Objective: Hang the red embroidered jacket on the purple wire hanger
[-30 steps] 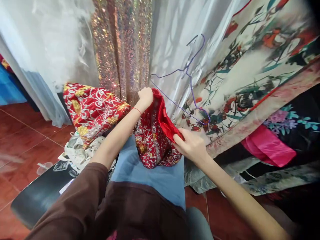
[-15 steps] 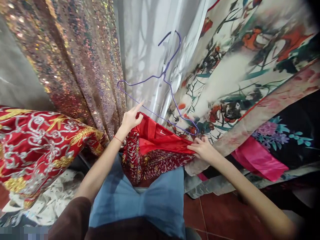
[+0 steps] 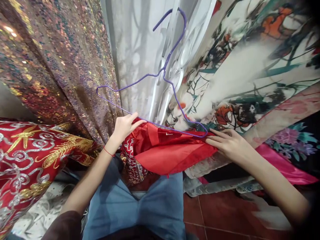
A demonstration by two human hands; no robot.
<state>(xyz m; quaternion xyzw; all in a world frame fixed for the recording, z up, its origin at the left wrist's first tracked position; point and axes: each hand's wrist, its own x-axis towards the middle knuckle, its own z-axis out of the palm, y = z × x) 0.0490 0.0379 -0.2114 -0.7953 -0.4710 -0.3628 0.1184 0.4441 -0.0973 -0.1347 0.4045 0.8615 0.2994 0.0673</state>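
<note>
A red skirt-like garment (image 3: 162,158) with a smooth lining and silver-and-gold embroidery is stretched between my hands above my lap. My left hand (image 3: 126,128) pinches its upper left edge, thumb and fingers pointing right. At the opposite end, my right hand (image 3: 223,142) grips the edge close to the hanger's right corner. A purple wire hanger (image 3: 141,80) rises over the garment, hook upward, its lower bar running along the garment's top edge. Whether the hanger is fastened to the cloth I cannot tell.
A sequined cloth (image 3: 82,50) hangs at the left, white sheer fabric (image 3: 135,43) in the middle, and a flower-printed cloth (image 3: 225,80) at the right. Another red embroidered garment (image 3: 32,160) lies at left. Reddish floor tiles (image 3: 225,213) show below right.
The hanger appears larger and closer, its hook higher in view. My right hand has moved right and the garment is spread wider, with more of its red lining showing.
</note>
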